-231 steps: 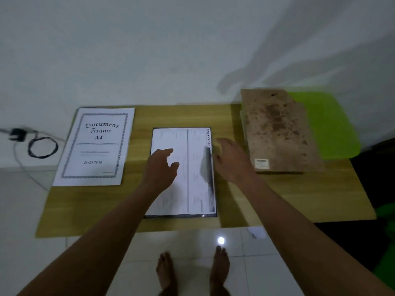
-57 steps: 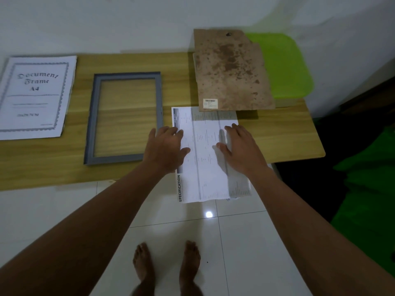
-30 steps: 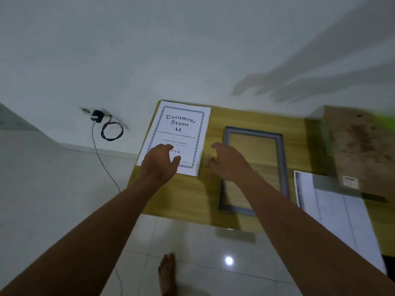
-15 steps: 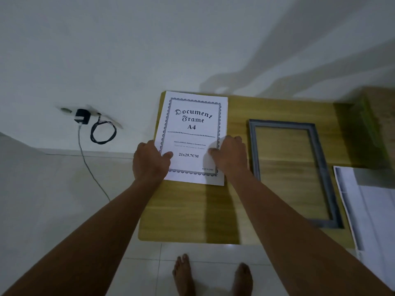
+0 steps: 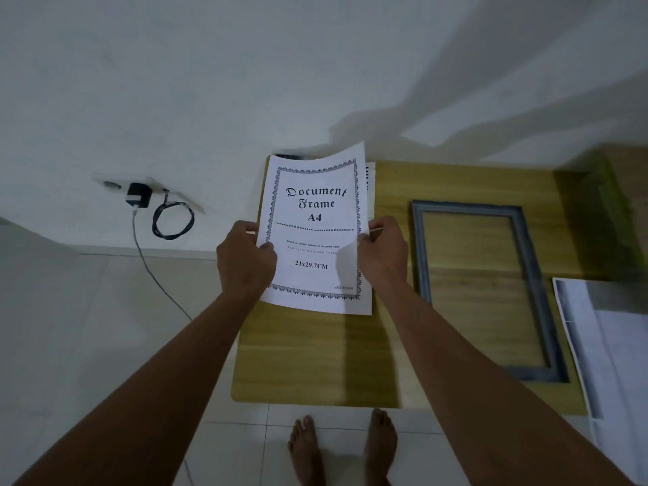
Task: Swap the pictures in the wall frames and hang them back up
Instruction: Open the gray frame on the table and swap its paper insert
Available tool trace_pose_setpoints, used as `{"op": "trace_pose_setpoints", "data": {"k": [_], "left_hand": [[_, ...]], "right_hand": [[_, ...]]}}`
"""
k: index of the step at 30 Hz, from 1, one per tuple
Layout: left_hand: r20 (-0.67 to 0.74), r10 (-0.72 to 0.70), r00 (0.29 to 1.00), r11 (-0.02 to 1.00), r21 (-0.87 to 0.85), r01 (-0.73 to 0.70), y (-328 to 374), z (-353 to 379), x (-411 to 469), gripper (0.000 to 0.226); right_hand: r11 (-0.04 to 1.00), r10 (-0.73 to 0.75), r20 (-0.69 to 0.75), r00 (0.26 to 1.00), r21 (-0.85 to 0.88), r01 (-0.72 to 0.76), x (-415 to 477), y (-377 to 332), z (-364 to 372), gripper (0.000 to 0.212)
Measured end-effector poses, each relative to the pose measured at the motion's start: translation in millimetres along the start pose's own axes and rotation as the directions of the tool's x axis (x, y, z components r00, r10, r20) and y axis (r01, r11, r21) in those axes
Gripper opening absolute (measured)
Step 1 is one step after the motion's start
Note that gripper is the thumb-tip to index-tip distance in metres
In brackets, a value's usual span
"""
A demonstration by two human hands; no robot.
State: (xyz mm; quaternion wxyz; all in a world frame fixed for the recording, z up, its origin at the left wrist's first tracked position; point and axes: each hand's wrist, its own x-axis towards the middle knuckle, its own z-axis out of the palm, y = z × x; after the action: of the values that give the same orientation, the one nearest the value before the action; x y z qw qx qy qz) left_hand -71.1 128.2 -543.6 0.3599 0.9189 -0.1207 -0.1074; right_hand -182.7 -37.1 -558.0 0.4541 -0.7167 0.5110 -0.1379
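1. Holding the insert sheet ("Document Frame A4") by both long edges. The left hand pinches the 9 o'clock edge and the right hand pinches the 3 o'clock edge. Thumbs lie on the printed face, the other fingers curl behind, and neither hand holds anything else.
2. The sheet hangs printed side up at centre view, over the 9 o'clock end of the table. Its far end is raised and bowed and its near edge is low; cannot tell if it touches the top. A second sheet peeks out just behind its 3 o'clock side.
3. Key relation: the empty grey frame lies flat on the table at 3 o'clock of the hands. It is near the right hand but not touching, so the right hand is the nearer one.
4. The frame's long axis runs roughly 12-to-6, same as the sheet's. Judged next move: a sideways carry toward 3 o'clock, no turn needed.
5. A spec sheet lies at 4 o'clock past the frame, overhanging the table's near edge. A charger is on the wall at 10 o'clock.
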Motion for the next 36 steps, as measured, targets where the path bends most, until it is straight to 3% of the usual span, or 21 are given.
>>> {"op": "trace_pose_setpoints", "data": {"k": [2, 5, 7, 9, 12, 16, 18, 21, 23, 27, 30, 33, 35, 36], "left_hand": [[0.068, -0.002, 0.998, 0.999, -0.048, 0.005, 5.2, -6.7, 2.1, 0.036], [0.212, -0.036, 0.977, 0.959, -0.266, 0.093, 13.7, -23.5, 2.1, 0.038], [0.363, -0.042, 0.931, 0.896, -0.399, 0.196, 20.3, -35.6, -3.5, 0.044], [0.438, 0.024, 0.898, 0.878, -0.438, 0.190, 28.4, -44.9, -12.3, 0.054], [0.364, 0.157, 0.918, 0.898, -0.439, 0.020, 43.6, -54.6, -25.3, 0.058], [0.244, 0.327, 0.913, 0.902, -0.368, -0.225, 63.4, -57.3, -36.3, 0.056], [0.230, 0.371, 0.900, 0.893, -0.355, -0.277, 74.8, -54.7, -43.4, 0.056], [0.249, 0.406, 0.879, 0.894, -0.310, -0.325, 96.0, -47.5, -59.9, 0.056], [0.251, 0.424, 0.870, 0.895, -0.263, -0.360, 109.2, -40.8, -73.0, 0.055], [0.285, 0.476, 0.832, 0.875, -0.247, -0.417, 134.4, -26.3, -102.6, 0.052], [0.359, 0.417, 0.835, 0.880, -0.388, -0.273, 150.3, -14.0, -125.7, 0.054], [0.283, 0.292, 0.914, 0.895, -0.418, -0.157, 160.5, 8.0, -135.3, 0.056], [0.329, 0.128, 0.936, 0.897, -0.441, 0.033, 163.4, 24.9, -134.1, 0.055], [0.408, 0.061, 0.911, 0.875, -0.462, 0.148, 163.6, 34.2, -133.4, 0.059]], "right_hand": [[0.999, 0.008, 0.004, 1.000, 0.048, -0.009, -0.6, -3.3, -3.2, 0.017], [0.981, 0.066, -0.008, 0.998, 0.182, -0.063, -1.7, -11.0, -11.6, 0.016], [0.954, 0.119, -0.003, 0.993, 0.278, -0.113, -2.5, -17.5, -21.2, 0.017], [0.939, 0.142, 0.016, 0.990, 0.315, -0.140, -3.9, -23.3, -32.4, 0.018], [0.959, 0.104, 0.041, 0.994, 0.260, -0.111, -8.8, -32.7, -45.8, 0.024], [0.995, -0.082, 0.056, 0.995, 0.061, 0.079, -22.4, -52.7, -60.6, 0.056], [0.983, -0.177, 0.065, 0.982, 0.064, 0.173, -29.4, -68.5, -67.1, 0.062], [0.977, -0.161, 0.115, 0.980, 0.162, 0.141, -35.8, -94.5, -79.7, 0.071], [0.973, -0.133, 0.093, 0.987, 0.202, 0.112, -36.0, -104.7, -93.1, 0.069], [0.959, -0.114, 0.015, 0.993, 0.262, 0.106, -29.9, -98.3, -131.6, 0.036], [0.955, -0.104, -0.026, 0.994, 0.278, 0.107, -34.2, -89.6, -175.8, 0.034], [0.926, -0.044, 0.002, 0.999, 0.376, 0.040, -30.0, -61.9, -224.1, 0.035], [0.890, 0.017, 0.064, 0.998, 0.454, -0.044, -28.4, -40.8, -253.6, 0.035], [0.880, 0.054, 0.090, 0.994, 0.466, -0.090, -25.6, -29.2, -265.5, 0.036]]}}
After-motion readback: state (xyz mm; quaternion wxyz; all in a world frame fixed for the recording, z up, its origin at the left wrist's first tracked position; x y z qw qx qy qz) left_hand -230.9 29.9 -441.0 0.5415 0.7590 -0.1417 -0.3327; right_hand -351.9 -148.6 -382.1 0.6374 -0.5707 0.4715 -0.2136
